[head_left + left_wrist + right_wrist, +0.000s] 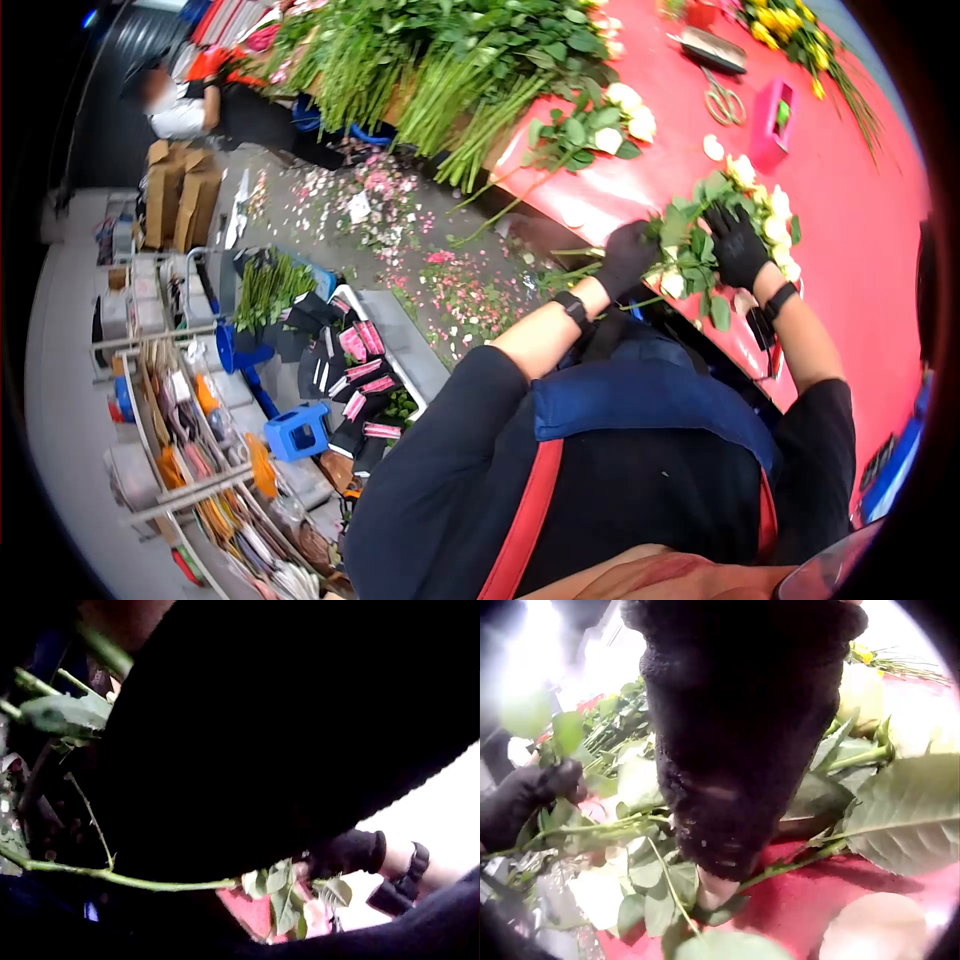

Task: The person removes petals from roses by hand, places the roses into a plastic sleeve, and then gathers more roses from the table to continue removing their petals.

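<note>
White roses [778, 215] with green leaves and long stems lie at the near edge of the red table. My left hand [628, 262], in a black glove, grips rose stems; in the right wrist view its fingers [566, 780] curl round green stems. My right hand [738, 245], also gloved, is among the leaves just below the blooms. In the right wrist view a bare thumb tip [716, 889] presses at a rose stem [810, 862] that runs behind it; the other fingers are hidden. The left wrist view is mostly covered by black glove, with one thorny stem [150, 883] below.
More roses [625, 115] and a large pile of green stems [440, 90] lie farther along the table [860, 280]. Scissors [722, 100], a brush [710, 50] and a pink box [773, 125] are beyond the hands. Petals litter the floor [330, 220]. Another person [180, 122] is at far left.
</note>
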`<state>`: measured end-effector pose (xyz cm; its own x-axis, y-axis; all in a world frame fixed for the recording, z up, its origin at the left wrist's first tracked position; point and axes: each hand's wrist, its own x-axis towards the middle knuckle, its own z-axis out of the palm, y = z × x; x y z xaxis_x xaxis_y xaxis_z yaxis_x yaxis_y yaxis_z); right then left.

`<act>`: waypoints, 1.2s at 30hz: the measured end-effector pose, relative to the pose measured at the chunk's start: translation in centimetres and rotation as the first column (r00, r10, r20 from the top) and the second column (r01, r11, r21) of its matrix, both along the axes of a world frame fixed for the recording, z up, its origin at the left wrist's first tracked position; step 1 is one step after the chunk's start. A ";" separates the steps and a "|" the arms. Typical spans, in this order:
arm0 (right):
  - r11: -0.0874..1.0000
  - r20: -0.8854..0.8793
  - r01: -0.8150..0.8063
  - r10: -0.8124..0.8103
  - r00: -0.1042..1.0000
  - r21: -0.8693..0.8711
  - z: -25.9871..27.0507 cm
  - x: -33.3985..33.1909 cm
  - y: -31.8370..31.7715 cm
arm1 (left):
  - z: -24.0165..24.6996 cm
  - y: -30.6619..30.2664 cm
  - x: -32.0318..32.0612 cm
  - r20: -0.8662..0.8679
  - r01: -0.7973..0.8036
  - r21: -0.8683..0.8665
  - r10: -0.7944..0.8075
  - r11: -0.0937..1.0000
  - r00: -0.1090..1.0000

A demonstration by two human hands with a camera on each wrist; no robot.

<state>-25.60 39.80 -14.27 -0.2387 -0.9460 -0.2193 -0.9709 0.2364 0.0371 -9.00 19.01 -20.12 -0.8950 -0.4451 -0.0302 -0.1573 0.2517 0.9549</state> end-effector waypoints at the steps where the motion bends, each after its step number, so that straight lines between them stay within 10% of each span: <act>1: 0.995 -0.022 0.001 0.001 1.000 0.100 -0.7 -0.3 0.1 | -0.4 -0.7 0.0 0.008 -0.067 0.029 0.067 0.997 0.998; 5: 0.992 0.016 0.023 -0.025 1.000 0.122 1.4 0.5 0.2 | 6.5 -6.2 3.6 0.141 -0.238 0.314 0.203 0.919 0.969; 10: 1.000 -0.038 0.015 -0.016 0.999 -0.016 1.7 2.5 1.1 | 10.4 -15.9 13.3 0.533 0.270 -0.189 -0.133 0.944 0.836; 13: 0.991 -0.008 0.079 -0.081 0.997 -0.112 2.8 3.5 1.8 | 11.3 -19.4 14.9 0.825 0.511 -0.454 0.128 0.730 0.550; 15: 0.993 -0.052 0.081 -0.086 0.995 -0.085 1.6 2.4 2.2 | 8.4 -21.0 13.8 0.622 0.294 -0.698 0.349 0.652 0.701; 21: 0.957 -0.011 0.289 -0.289 0.957 -0.017 5.9 2.8 -1.0 | 3.8 -21.5 6.2 0.287 0.164 -0.898 0.263 0.408 0.921; 24: 0.914 0.251 0.357 -0.306 0.918 -0.192 8.9 4.1 -2.1 | 5.4 -21.4 4.6 0.547 0.367 -0.716 0.151 0.594 0.824; 27: 0.721 0.430 0.423 -0.191 0.882 -0.549 7.0 4.1 -3.2 | 3.9 -20.2 5.6 0.398 0.328 -0.764 0.005 0.556 0.917; 29: 0.711 0.719 0.642 -0.282 0.635 -0.288 6.9 4.4 -5.4 | 2.9 -18.0 6.5 0.047 0.048 -0.737 -0.019 0.674 0.999; 31: 0.647 0.861 0.723 -0.199 0.467 -0.243 4.9 4.6 -7.5 | 6.0 -14.7 6.9 0.100 0.018 -0.537 0.042 0.843 0.994; 34: 0.676 0.648 0.435 0.083 0.757 -0.594 -1.7 3.5 -9.7 | 7.9 -11.3 7.8 0.122 0.066 -0.376 -0.021 0.924 0.992; 36: 0.756 0.832 0.563 -0.045 0.554 -0.334 -0.8 3.7 -11.5 | 9.9 -9.0 7.8 0.037 0.100 -0.088 -0.097 0.991 0.995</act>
